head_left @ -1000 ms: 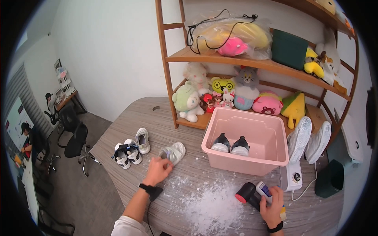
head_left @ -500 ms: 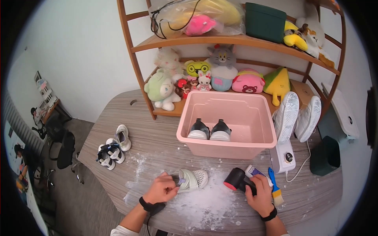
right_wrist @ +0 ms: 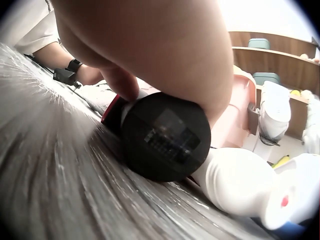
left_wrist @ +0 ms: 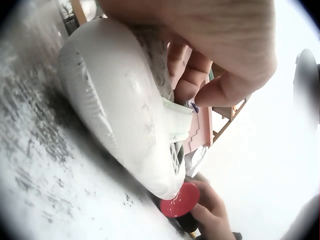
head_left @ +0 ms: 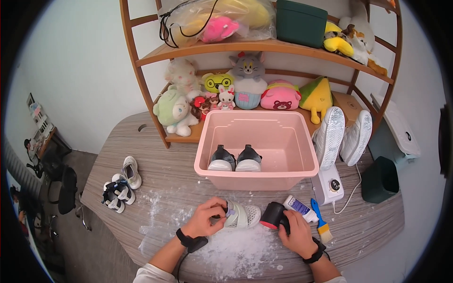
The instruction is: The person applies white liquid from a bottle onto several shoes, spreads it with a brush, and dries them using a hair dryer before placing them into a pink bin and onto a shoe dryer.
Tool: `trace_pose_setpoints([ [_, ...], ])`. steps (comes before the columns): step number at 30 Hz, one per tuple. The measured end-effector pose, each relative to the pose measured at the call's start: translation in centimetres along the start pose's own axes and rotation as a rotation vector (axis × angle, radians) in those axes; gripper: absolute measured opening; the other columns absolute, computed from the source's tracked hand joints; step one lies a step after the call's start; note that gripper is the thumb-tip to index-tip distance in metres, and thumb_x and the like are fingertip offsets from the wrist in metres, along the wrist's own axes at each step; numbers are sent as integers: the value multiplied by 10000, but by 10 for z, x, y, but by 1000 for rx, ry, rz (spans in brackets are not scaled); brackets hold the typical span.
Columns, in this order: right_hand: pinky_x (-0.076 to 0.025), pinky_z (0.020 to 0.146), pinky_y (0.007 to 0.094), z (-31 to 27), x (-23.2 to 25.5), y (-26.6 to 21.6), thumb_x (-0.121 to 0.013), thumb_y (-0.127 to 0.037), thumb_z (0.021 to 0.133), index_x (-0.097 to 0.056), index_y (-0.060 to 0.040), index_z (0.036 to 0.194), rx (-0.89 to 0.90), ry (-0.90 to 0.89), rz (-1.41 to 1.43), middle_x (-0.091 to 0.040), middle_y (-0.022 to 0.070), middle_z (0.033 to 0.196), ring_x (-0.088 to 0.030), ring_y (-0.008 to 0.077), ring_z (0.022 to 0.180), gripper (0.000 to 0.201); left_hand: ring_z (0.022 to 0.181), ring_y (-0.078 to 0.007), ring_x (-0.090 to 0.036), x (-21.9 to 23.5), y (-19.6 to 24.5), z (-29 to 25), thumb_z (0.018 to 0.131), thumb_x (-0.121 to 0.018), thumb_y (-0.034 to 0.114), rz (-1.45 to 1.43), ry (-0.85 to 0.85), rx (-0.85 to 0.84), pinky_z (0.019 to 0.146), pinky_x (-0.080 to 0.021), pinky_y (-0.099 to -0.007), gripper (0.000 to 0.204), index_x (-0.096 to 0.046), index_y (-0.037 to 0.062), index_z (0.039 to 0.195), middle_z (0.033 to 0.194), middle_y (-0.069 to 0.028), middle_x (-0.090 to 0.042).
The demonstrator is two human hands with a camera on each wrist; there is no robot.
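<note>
A white sandal-like shoe (head_left: pixel 242 218) with a pale strap lies on the powdered table, its toe to the right. My left hand (head_left: pixel 206 218) pinches it at its collar, by the purple tab (left_wrist: pixel 194 106) in the left wrist view. To the right, my right hand (head_left: pixel 299 233) grips the handle of a black handheld device (head_left: pixel 273 211). The device's round red end (left_wrist: pixel 181 200) faces the table, near the shoe's toe. A white bottle (head_left: pixel 302 208) and a blue-handled paintbrush (head_left: pixel 320 221) lie just beyond this hand.
Behind the hands stands a pink tub (head_left: pixel 259 178) with a pair of shoes inside. Several small shoes (head_left: pixel 120 191) sit at the left. Upright white shoes (head_left: pixel 329 137) hang on a white dryer (head_left: pixel 329 186) at the right, its cord trailing. White powder (head_left: pixel 243 252) covers the near table.
My left hand brought the shoe from the left onto the powdered patch, closer to the device. My right hand took hold of the device and shifted it away from the bottle, nearer the shoe.
</note>
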State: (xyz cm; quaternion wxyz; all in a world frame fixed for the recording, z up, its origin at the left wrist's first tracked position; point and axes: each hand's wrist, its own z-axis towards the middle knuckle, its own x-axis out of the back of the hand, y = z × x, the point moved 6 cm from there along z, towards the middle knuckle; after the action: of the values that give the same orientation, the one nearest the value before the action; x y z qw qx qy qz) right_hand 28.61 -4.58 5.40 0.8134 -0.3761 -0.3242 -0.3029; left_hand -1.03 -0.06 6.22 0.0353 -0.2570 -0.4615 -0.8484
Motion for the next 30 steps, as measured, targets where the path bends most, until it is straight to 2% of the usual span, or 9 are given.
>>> trace_pose_setpoints([
  [1,-559,855,472,1,1,-1,-723,-122,833,-577,54,1270,-1,0,-5,-631,249,1121,-658,419,979,492,962,-288,-665,1,-2,1,772,-727,15,2,12,-12,878,-523,-363,125,-685,3,889,1146,-152,-615],
  [5,-559,844,467,3,-4,-2,-711,-140,828,-532,79,1353,-25,-96,-42,-651,235,1070,-663,399,948,596,1069,-306,-649,3,-10,1,771,-733,16,-29,42,52,944,-515,-375,228,-712,17,998,1263,-169,-586],
  [7,-558,836,464,5,-5,-3,-707,-145,827,-522,85,1369,-8,-105,-65,-654,227,1054,-662,389,937,617,1102,-342,-651,9,0,3,777,-758,3,199,49,-89,970,-536,-403,353,-712,23,1127,1327,-178,-578],
  [11,-550,828,451,8,-4,-4,-699,-141,841,-520,88,1370,-13,-78,-119,-648,215,1043,-654,374,918,603,1167,-346,-639,2,-15,-6,785,-789,21,-5,18,28,1014,-512,-409,396,-707,19,1172,1338,-178,-594],
  [13,-547,828,448,9,-2,-1,-695,-135,848,-520,87,1372,-41,-62,-147,-646,212,1038,-650,371,917,596,1196,-331,-637,-3,-28,-12,779,-832,50,-134,-48,168,1030,-500,-398,456,-696,22,1214,1337,-177,-613],
  [17,-539,829,447,10,0,8,-691,-131,875,-520,84,1375,-110,-43,-172,-642,211,1043,-635,367,934,570,1221,-318,-632,-7,-34,-18,768,-858,60,-189,-72,202,1034,-494,-388,490,-691,28,1228,1339,-182,-626],
  [20,-534,862,460,11,3,13,-701,-79,863,-506,81,1362,-141,-47,-159,-646,235,1093,-634,404,977,559,1228,-311,-630,-5,-34,-18,764,-860,50,-172,-68,198,1032,-494,-382,497,-692,29,1231,1351,-184,-627],
  [26,-529,933,472,12,12,18,-735,-88,855,-572,44,1290,-155,10,-155,-634,243,1198,-625,428,1091,483,1241,-296,-626,-5,-34,-19,762,-864,46,-172,-67,206,1049,-487,-374,527,-686,35,1258,1338,-171,-644],
  [30,-537,891,466,13,22,20,-746,-79,840,-609,28,1252,-164,81,-127,-634,232,1179,-633,425,1031,447,1229,-279,-633,-7,-37,-21,776,-856,42,-182,-34,259,1041,-492,-369,531,-677,34,1276,1333,-160,-654],
])
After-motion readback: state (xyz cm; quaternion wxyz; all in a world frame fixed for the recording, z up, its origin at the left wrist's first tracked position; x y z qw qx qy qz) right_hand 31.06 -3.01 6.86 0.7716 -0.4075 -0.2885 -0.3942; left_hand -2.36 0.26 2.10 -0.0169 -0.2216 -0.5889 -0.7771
